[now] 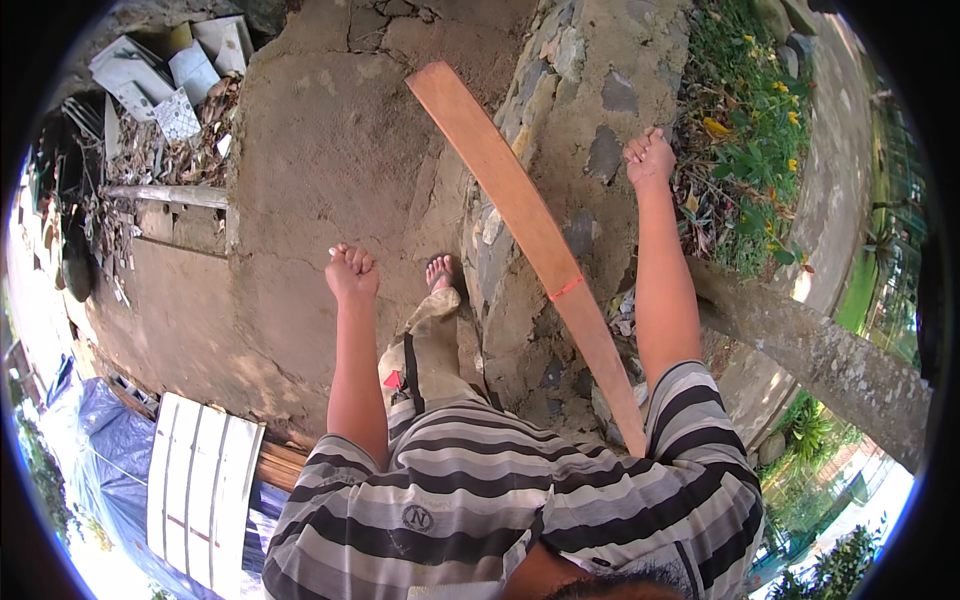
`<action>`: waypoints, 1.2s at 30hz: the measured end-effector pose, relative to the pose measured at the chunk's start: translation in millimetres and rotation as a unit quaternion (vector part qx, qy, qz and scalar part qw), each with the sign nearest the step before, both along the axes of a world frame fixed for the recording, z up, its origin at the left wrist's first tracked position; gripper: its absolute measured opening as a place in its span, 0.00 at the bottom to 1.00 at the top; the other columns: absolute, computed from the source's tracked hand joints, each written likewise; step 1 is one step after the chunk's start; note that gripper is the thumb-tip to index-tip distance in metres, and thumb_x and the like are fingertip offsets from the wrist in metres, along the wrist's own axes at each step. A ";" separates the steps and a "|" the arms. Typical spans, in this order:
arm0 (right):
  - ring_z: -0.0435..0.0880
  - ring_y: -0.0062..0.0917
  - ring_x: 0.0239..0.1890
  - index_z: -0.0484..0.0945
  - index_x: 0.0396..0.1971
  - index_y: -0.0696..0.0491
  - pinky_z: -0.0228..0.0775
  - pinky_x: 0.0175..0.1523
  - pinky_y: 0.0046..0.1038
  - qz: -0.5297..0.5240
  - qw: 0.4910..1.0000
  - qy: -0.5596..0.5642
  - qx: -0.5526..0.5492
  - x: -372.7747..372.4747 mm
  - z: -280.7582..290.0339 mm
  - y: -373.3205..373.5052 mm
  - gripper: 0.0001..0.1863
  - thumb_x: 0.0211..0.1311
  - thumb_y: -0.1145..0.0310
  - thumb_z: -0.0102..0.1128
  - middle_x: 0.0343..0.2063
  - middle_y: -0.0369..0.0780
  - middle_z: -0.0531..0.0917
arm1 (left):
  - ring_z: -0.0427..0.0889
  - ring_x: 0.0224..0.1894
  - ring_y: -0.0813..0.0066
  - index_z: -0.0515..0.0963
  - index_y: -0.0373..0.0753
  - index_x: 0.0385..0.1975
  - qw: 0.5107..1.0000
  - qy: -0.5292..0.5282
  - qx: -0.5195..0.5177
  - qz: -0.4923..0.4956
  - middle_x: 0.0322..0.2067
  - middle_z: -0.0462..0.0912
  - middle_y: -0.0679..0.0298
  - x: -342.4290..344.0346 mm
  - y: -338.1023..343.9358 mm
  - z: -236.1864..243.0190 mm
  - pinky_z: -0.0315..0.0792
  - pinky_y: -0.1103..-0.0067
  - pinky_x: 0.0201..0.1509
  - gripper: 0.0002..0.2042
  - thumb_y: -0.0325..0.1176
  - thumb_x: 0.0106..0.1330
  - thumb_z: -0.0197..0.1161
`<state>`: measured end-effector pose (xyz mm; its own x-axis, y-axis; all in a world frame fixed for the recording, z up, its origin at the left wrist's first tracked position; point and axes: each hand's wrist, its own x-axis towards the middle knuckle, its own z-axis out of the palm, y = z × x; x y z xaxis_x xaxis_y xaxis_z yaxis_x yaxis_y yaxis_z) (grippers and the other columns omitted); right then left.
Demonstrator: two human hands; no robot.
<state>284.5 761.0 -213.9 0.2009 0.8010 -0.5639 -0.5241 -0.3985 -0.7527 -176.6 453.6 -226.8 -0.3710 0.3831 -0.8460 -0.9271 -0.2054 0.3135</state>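
My left hand (pixel 352 272) is stretched out in front of me as a closed fist with nothing in it, above a bare concrete floor (pixel 310 160). My right hand (pixel 650 156) is also a closed, empty fist, held out over a rough stone ledge (pixel 590 90). Between my arms runs a long orange-brown wooden plank (pixel 500 175) with a red band (pixel 566 289) around it. Its near end disappears by my right side at my striped shirt (pixel 470 490); neither hand touches it. My foot (pixel 440 270) in a sandal stands on the concrete by the ledge.
Plants with yellow flowers (pixel 750 120) grow right of the ledge. A grey tree trunk (pixel 810 345) slants across the right. A white slatted panel (pixel 200 480) and blue tarp (pixel 105 440) lie lower left. Scrap boards and dry leaves (pixel 165 90) pile up at top left.
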 end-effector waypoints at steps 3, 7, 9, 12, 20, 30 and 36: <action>0.54 0.18 0.13 0.70 0.32 0.46 0.49 0.20 0.26 -0.042 0.999 0.021 0.000 16.8 -5.8 -13.0 0.17 0.82 0.53 0.42 0.15 0.28 0.59 | 0.53 0.15 0.81 0.69 0.41 0.31 0.997 -0.001 -0.049 -0.053 0.16 0.56 0.73 21.4 -7.6 23.2 0.50 0.80 0.19 0.17 0.41 0.83 0.43; 0.56 0.18 0.13 0.71 0.32 0.46 0.50 0.21 0.25 -0.073 0.996 0.053 0.009 39.2 0.4 -22.9 0.17 0.82 0.54 0.43 0.15 0.28 0.59 | 0.53 0.16 0.81 0.70 0.42 0.31 0.995 0.050 -0.019 -0.086 0.16 0.57 0.73 33.3 11.2 71.6 0.52 0.80 0.22 0.15 0.39 0.83 0.45; 0.56 0.18 0.14 0.71 0.32 0.47 0.50 0.21 0.25 -0.028 0.996 0.070 0.039 42.0 7.9 -21.2 0.17 0.82 0.55 0.43 0.15 0.28 0.59 | 0.53 0.18 0.82 0.68 0.43 0.31 0.983 0.109 0.022 -0.146 0.17 0.56 0.74 36.0 17.5 93.1 0.54 0.79 0.24 0.16 0.41 0.84 0.43; 0.54 0.18 0.13 0.71 0.32 0.47 0.49 0.22 0.26 -0.030 0.995 0.090 0.034 38.8 19.6 -11.4 0.18 0.83 0.56 0.41 0.15 0.28 0.59 | 0.54 0.19 0.81 0.68 0.43 0.31 0.965 0.152 0.111 -0.184 0.18 0.57 0.73 41.1 12.3 102.9 0.55 0.79 0.26 0.15 0.39 0.83 0.43; 0.51 0.21 0.13 0.67 0.26 0.48 0.45 0.20 0.28 -0.220 0.973 0.008 -0.073 41.2 -6.1 -4.0 0.21 0.83 0.56 0.38 0.15 0.30 0.56 | 0.55 0.19 0.80 0.68 0.42 0.31 0.994 -0.038 -0.080 -0.069 0.18 0.57 0.73 55.6 -43.1 32.0 0.55 0.78 0.26 0.14 0.38 0.83 0.45; 0.76 0.38 0.66 0.64 0.72 0.57 0.71 0.62 0.40 -0.036 0.964 -0.221 -0.145 98.6 53.7 -47.4 0.38 0.77 0.40 0.45 0.61 0.45 0.80 | 0.78 0.56 0.61 0.69 0.31 0.58 0.963 -0.003 -0.107 -0.247 0.49 0.79 0.54 57.3 -59.1 47.2 0.72 0.62 0.62 0.29 0.56 0.79 0.46; 0.71 0.39 0.70 0.65 0.72 0.53 0.64 0.71 0.41 0.107 0.880 -0.443 -0.136 120.3 77.0 -205.8 0.38 0.74 0.40 0.52 0.67 0.48 0.74 | 0.76 0.62 0.60 0.63 0.29 0.69 0.796 0.034 0.001 -0.605 0.61 0.76 0.47 98.4 -52.9 88.8 0.70 0.66 0.65 0.29 0.49 0.80 0.50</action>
<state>404.8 555.1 -136.9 0.5183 0.7337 -0.4394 0.3286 -0.6452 -0.6897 -78.2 400.7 -137.9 0.2239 0.4959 -0.8390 -0.4279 0.8235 0.3725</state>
